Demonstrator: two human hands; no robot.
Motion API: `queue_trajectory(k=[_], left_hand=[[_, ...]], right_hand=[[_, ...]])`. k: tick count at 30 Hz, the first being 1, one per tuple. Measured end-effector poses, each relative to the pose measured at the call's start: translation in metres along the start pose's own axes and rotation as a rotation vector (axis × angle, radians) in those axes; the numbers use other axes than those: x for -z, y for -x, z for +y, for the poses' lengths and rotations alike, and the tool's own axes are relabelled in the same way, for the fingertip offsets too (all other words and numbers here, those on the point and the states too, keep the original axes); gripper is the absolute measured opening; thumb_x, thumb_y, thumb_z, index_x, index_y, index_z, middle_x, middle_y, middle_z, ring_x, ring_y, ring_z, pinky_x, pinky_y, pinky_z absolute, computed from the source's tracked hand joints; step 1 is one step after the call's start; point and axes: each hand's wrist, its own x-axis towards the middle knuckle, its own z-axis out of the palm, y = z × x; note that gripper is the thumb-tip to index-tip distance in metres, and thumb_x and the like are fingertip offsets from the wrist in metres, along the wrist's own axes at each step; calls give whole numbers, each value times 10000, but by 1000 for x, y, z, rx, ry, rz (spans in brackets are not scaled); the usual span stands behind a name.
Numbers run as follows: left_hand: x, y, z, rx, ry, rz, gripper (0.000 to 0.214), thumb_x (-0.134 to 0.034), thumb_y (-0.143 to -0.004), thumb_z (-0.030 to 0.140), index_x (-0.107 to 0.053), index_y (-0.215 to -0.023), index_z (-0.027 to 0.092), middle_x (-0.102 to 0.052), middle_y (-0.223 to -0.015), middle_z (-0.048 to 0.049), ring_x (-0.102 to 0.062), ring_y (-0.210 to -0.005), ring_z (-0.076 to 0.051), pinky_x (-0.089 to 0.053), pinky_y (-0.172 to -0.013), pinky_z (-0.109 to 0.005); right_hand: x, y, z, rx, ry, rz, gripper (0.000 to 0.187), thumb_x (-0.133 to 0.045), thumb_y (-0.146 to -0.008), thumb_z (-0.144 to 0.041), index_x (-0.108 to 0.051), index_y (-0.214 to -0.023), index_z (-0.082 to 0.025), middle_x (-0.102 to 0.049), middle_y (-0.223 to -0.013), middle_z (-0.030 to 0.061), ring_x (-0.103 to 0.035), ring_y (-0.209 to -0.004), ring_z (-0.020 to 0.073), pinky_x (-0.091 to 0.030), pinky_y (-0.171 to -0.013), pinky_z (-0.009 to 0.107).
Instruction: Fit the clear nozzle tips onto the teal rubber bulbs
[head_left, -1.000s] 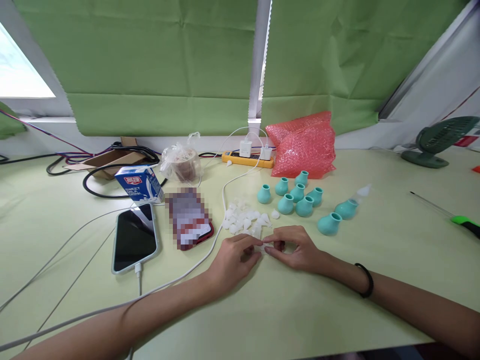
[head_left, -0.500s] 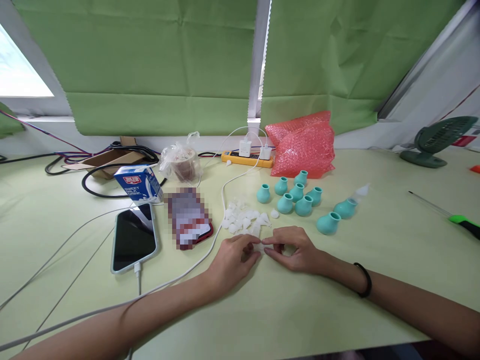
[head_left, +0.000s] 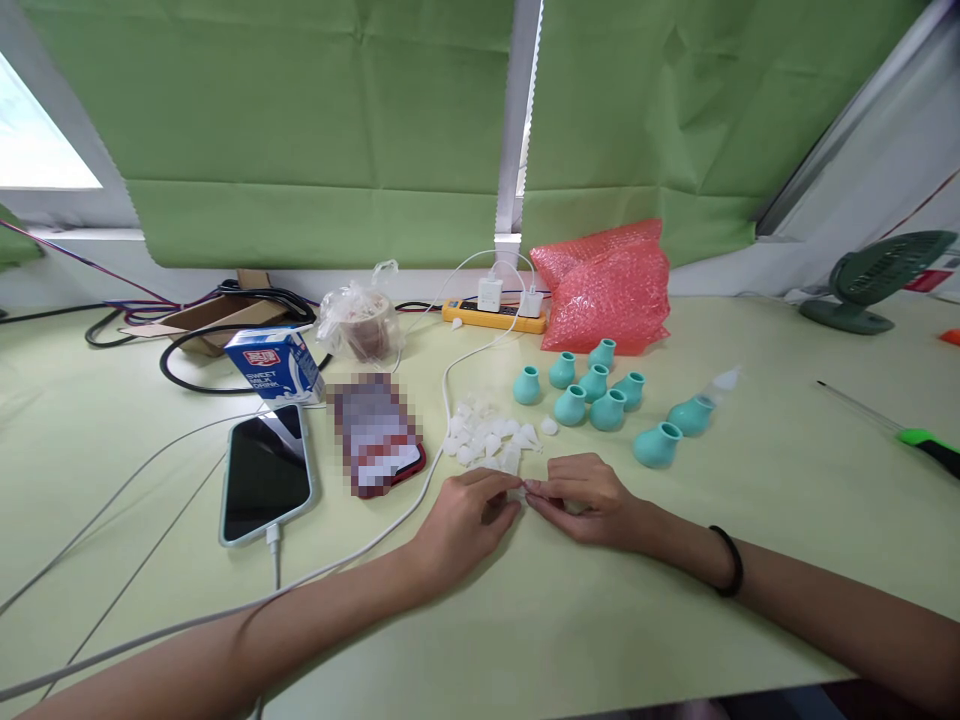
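My left hand [head_left: 465, 520] and my right hand [head_left: 589, 498] rest on the pale green table [head_left: 675, 600], fingertips meeting in a pinch around a small translucent white piece [head_left: 520, 492]. Just beyond them lies a pile of similar white pieces [head_left: 487, 435]. Several teal rubber bulbs [head_left: 592, 385] stand behind the right hand. One more teal bulb [head_left: 657, 446] lies on its side. Another bulb with a clear tip fitted [head_left: 701, 408] lies further right.
A phone [head_left: 266, 472] on a white charging cable [head_left: 150, 455], a blurred red item [head_left: 377, 435] and a milk carton [head_left: 274, 365] sit left. A pink bubble-wrap bag [head_left: 607, 290], yellow power strip [head_left: 495, 315], bagged cup [head_left: 364, 325], fan [head_left: 870, 280] and green-handled screwdriver [head_left: 911, 438] lie beyond.
Both hands stay pinched together at the same spot; the fingers shift only slightly on the small white piece.
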Motion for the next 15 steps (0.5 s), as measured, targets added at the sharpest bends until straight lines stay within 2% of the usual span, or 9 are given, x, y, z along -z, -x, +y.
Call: queue_trajectory(k=[4,8,10,13,15], left_hand=[[0,0,0,-28,11,18,194,-485,-726,146,-617,-867,145,-640,-766,-44,-571,-667,-132,-468,-627,-235],[0,-1,1,-36,7,15,176,-485,-723,145,-620,-836,150,-643,-769,-44,-580,-678,-135,-470,-631,-234],[0,0,1,-6,-2,16,195,-493,-719,155,-602,-880,155,-639,-744,-32,-578,-639,-127,-471,-612,-232],[1,0,1,29,-5,7,223,-493,-719,170,-572,-928,160,-632,-744,-24,-581,-632,-123,-474,-619,-236],[1,0,1,54,5,-9,192,-497,-720,177,-574,-894,166,-631,-731,-18,-583,-636,-125,-474,-626,-239]], right_hand=[[0,0,-3,80,104,-55,122,-500,-756,-131,-565,-653,-143,-496,-497,-1,-401,-479,85,-281,-459,222],[1,0,-4,52,142,-98,130,-483,-770,-163,-551,-660,-143,-477,-493,-5,-395,-477,88,-275,-462,227],[2,-1,-5,47,145,-114,129,-478,-771,-173,-544,-664,-146,-473,-495,-7,-397,-476,89,-267,-458,230],[2,-2,-6,-13,73,-132,140,-472,-765,-173,-509,-631,-156,-453,-484,-21,-397,-465,83,-273,-455,224],[1,-1,-7,-106,-38,-125,70,-487,-750,-184,-499,-683,-164,-436,-487,-38,-395,-454,73,-296,-458,210]])
